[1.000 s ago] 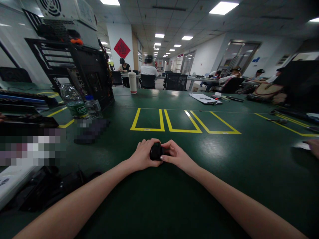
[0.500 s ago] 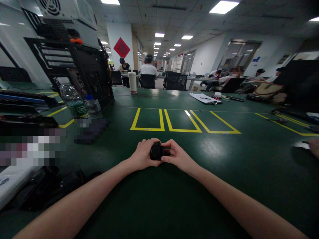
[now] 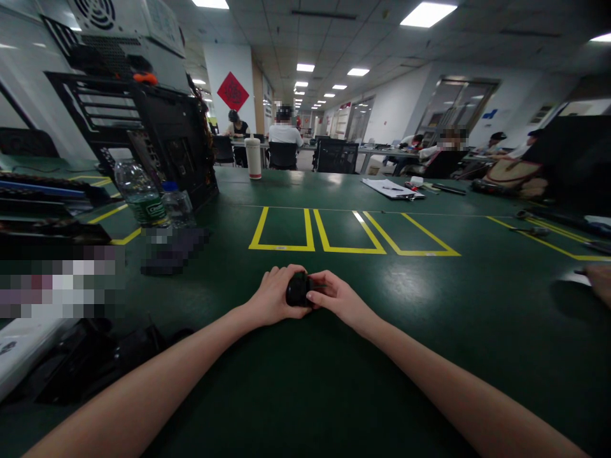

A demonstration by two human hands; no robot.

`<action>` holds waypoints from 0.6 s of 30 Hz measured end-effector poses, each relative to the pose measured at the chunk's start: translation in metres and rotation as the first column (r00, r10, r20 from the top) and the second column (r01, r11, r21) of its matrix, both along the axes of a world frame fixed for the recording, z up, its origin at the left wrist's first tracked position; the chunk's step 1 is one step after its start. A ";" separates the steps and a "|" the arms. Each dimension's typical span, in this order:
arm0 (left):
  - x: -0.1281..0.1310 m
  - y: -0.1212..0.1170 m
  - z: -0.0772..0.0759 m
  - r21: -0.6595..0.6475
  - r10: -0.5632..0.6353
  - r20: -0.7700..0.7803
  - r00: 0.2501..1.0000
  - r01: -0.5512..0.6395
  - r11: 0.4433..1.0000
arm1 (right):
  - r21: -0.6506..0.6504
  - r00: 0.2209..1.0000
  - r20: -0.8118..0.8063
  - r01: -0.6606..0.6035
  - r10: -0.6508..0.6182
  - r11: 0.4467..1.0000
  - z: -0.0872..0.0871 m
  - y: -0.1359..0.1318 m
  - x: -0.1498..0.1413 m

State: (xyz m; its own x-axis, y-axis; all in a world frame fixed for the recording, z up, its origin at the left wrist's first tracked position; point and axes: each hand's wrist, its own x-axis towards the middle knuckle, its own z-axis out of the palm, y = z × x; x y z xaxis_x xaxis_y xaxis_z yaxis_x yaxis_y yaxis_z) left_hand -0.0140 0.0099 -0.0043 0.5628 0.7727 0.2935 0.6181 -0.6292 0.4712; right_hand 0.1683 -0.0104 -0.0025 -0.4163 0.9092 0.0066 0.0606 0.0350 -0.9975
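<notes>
Near the far edge of the green table (image 3: 305,394) stands a white cup (image 3: 254,159); farther right along that edge lies a clipboard (image 3: 389,189). Left of the cup, a computer case (image 3: 179,149) (mostly black) rises behind a green-labelled bottle (image 3: 136,187).

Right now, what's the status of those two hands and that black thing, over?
Left hand gripping black object. Right hand at its right side, grip unclear. Yellow tape outlines flat beyond, not in the way.

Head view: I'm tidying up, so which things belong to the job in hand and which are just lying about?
In use:
black object, gripped by the left hand; right hand beside it

Apparently lying about:
green-labelled bottle
blue-capped bottle
pale cup
clipboard
</notes>
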 end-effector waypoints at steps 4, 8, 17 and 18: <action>0.000 -0.001 0.001 -0.009 0.002 -0.005 1.000 -0.002 1.000 | -0.008 0.998 -0.056 -0.040 0.039 0.999 0.004 -0.001 0.002; -0.001 -0.001 0.003 -0.020 0.007 -0.007 1.000 -0.007 1.000 | -0.032 0.998 -0.060 -0.017 0.015 0.999 0.006 -0.003 0.002; 0.000 0.000 0.000 -0.005 0.007 -0.002 1.000 -0.007 1.000 | -0.038 0.999 -0.029 0.033 -0.034 0.999 -0.004 0.003 -0.001; 0.000 0.000 0.000 -0.005 0.003 0.001 1.000 -0.003 1.000 | -0.041 0.999 -0.026 0.022 -0.023 0.999 -0.005 0.004 0.000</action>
State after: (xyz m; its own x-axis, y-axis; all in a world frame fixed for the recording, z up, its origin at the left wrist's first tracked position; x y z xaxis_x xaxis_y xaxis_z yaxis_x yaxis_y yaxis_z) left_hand -0.0141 0.0096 -0.0039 0.5602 0.7759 0.2900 0.6196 -0.6249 0.4750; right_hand 0.1678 -0.0068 -0.0070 -0.3960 0.9181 -0.0196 0.0342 -0.0066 -0.9994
